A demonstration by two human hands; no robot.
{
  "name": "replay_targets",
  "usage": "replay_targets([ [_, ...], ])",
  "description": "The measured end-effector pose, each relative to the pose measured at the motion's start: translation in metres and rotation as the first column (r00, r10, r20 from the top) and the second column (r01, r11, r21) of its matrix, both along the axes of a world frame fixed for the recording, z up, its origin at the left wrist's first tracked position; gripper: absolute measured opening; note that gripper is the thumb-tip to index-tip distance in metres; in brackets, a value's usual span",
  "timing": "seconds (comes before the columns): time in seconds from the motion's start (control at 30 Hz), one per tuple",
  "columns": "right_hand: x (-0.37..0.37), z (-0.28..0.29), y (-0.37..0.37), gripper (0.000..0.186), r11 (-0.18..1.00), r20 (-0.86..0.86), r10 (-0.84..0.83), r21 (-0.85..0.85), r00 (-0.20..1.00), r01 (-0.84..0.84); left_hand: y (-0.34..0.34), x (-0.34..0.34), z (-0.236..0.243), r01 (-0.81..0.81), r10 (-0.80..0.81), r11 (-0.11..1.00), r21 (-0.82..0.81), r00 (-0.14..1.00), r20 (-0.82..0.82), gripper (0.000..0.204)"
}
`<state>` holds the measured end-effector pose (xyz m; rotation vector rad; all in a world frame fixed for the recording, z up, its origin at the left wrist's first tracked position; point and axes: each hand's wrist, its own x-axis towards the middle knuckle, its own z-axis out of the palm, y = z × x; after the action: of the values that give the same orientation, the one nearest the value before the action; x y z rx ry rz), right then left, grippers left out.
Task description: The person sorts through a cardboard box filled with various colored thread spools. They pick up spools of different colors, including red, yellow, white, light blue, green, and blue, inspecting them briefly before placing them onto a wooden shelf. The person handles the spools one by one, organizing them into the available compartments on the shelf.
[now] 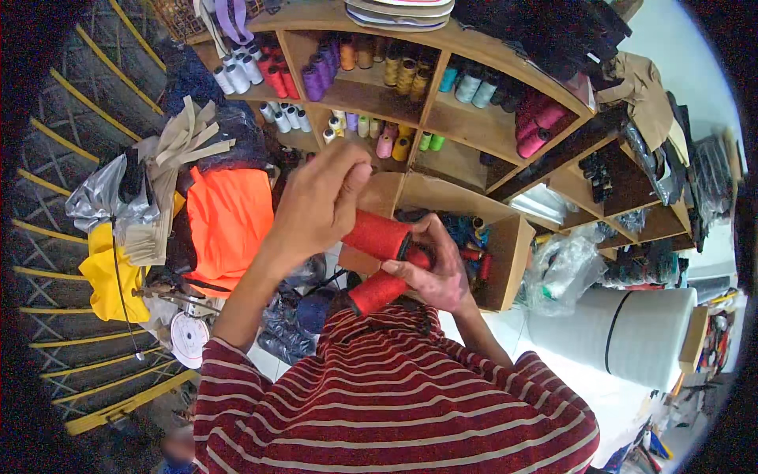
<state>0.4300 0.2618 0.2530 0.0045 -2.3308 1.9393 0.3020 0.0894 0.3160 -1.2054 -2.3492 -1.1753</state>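
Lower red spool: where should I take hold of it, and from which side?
I'd grip the lower red spool around its barrel near the lower-left end, coming from the picture's lower left. That end juts out free, while the thumb of the right hand lies over the opposite end. Coming from above looks worse: the upper red spool and left hand are there.

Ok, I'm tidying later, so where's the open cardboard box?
In the head view, the cardboard box is right of centre, just beyond the right hand, below the wooden shelf.
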Motion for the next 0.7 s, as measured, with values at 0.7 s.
replay_targets([
  [0.7,-0.004,0.016,0.0,0.055,0.977,-0.052,0.023,0.215,0.998,-0.011,-0.001,0.015,-0.013,0.083,-0.08,0.995,-0.046,0.995,0.057,0.012],
])
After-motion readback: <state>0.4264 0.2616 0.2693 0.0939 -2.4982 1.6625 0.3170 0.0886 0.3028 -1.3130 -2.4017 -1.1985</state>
